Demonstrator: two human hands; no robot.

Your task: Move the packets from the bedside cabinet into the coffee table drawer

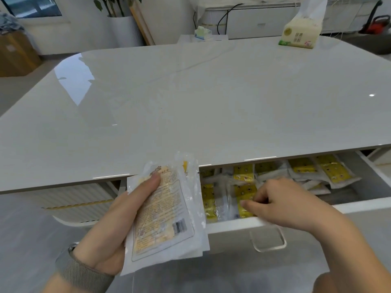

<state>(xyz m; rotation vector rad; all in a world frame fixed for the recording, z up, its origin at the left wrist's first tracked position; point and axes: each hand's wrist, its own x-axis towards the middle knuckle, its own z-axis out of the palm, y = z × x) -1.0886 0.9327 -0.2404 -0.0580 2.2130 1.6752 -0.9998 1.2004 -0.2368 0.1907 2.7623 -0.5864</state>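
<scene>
Nearest, a stack of packets (167, 210) is clamped in the left hand (114, 227), thumb pressed on top, just beside the open drawer (237, 224). The right hand (281, 205) is curled inside the drawer, fingertips on yellow packets (245, 199) already lying there; whether one is pinched cannot be told. Beyond, a tissue pack (300, 32) is seen on the glossy worktop (190, 98). The slippery stack could fan out and drop outside the drawer.

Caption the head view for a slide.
Left hand holds white-and-yellow plastic packets; right hand arranges yellow packets inside open white drawer.
</scene>
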